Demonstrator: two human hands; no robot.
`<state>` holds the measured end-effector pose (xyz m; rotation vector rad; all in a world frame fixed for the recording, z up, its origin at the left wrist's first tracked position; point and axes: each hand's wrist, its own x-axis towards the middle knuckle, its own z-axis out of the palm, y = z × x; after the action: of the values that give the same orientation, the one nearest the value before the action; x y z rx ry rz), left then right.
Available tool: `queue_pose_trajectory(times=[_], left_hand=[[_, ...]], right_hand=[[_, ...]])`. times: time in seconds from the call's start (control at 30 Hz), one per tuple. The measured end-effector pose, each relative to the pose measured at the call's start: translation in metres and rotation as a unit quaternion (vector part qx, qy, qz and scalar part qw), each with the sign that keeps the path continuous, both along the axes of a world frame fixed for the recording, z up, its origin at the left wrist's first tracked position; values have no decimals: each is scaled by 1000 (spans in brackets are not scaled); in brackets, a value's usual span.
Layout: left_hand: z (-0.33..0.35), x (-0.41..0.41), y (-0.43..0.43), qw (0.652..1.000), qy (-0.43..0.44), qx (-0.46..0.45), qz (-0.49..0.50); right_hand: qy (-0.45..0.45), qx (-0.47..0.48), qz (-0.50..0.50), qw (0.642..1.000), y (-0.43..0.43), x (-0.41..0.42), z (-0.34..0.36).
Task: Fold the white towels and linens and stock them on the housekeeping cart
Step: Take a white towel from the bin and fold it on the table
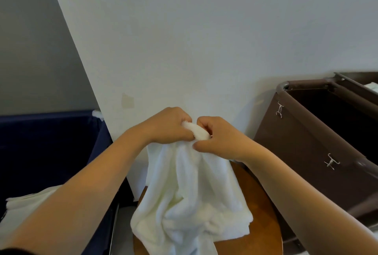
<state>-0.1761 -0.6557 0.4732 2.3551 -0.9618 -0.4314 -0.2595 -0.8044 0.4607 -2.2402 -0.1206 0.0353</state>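
White towel (184, 193) hangs bunched from both hands, the left hand (169, 127) and right hand (216, 138) each curled tight on its top edge, close together. Its lower folds pool on the round wooden counter (259, 214), beside the brown cart (306, 142).

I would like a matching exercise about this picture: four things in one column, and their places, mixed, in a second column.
1 towel
2 brown cart
3 blue bin
4 wooden table

A at the left side
B under the hanging cloth
C at the right side, with metal hooks
D gripped by the left hand and the right hand

Pairs: 1-D, 2-C, 3-A, 4-B
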Motion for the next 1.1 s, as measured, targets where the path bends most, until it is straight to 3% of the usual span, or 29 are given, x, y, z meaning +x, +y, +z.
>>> queue_pose_trajectory(times=[0.07,0.17,0.3,0.43,0.5,0.73,0.87,0.97,1.1], left_hand=[[1,3,1,999,-31,-35,28],[1,13,7,993,-101,-16,65],[-3,25,17,985,-132,32,110],[-13,29,16,983,-113,0,143],[-16,33,16,981,-89,-33,169],[-30,49,27,950,32,-144,276],[-51,49,28,898,93,-218,371],[-83,34,32,858,203,-238,407],[-132,-11,18,824,369,-249,352]], right_hand=[[77,87,-3,993,-1,2,1],[230,236,-30,944,-13,5,2],[247,77,-21,966,-28,7,-10],[216,-20,-69,974,-27,11,-29],[186,-39,-102,976,-27,13,-41],[187,32,-153,970,-41,9,-85],[168,28,-214,962,-27,0,-111],[73,13,-267,961,-6,-10,-122],[57,-10,-178,982,26,-12,-131]])
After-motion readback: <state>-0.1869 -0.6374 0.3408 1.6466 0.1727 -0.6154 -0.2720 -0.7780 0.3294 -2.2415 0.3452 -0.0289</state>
